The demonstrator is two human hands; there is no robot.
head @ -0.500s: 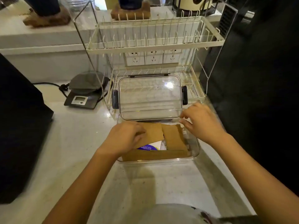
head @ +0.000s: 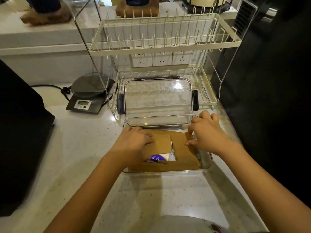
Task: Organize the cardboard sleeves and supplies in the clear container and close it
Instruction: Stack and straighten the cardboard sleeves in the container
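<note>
A clear container sits on the counter with its hinged lid standing open behind it, leaning against the dish rack. Brown cardboard sleeves lie inside it, and a white and blue packet shows between them. My left hand rests palm down on the left sleeve, pressing it. My right hand is at the container's right rear corner, with thumb and fingers pinching the edge of the right sleeve.
A cream two-tier wire dish rack stands right behind the container. A kitchen scale with a cord sits at the left. A black appliance fills the left edge and a dark panel the right.
My right hand has come down from the container's rim onto the right sleeve's edge. My left hand has stayed on the left sleeve.
</note>
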